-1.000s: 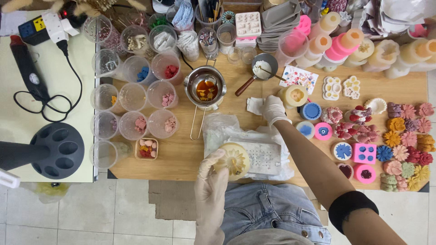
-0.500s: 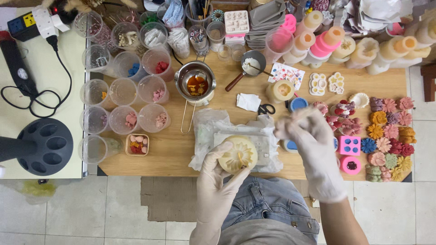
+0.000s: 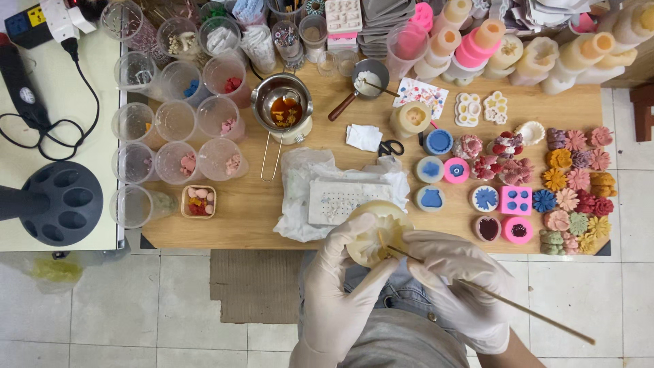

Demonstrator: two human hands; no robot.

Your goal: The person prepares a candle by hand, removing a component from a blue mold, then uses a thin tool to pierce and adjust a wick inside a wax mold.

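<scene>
My left hand (image 3: 337,289), in a white glove, grips a cream flower-shaped mould (image 3: 373,232) just in front of the wooden table's near edge. My right hand (image 3: 453,279), also gloved, holds a long thin wooden stick (image 3: 518,308) whose tip points into the mould. The stick's far end runs out to the lower right. Both hands are close together above my lap.
On the wooden table (image 3: 252,211) lie a white perforated tray on plastic wrap (image 3: 340,199), scissors (image 3: 390,147), a metal pot of amber liquid (image 3: 283,109), several plastic cups (image 3: 176,123), coloured moulds (image 3: 515,200) and flower shapes (image 3: 575,178). A black holder (image 3: 61,203) stands left.
My right hand came back from the table's middle and now holds the stick at the mould. My left hand drew the mould nearer to me. The view shifted.
</scene>
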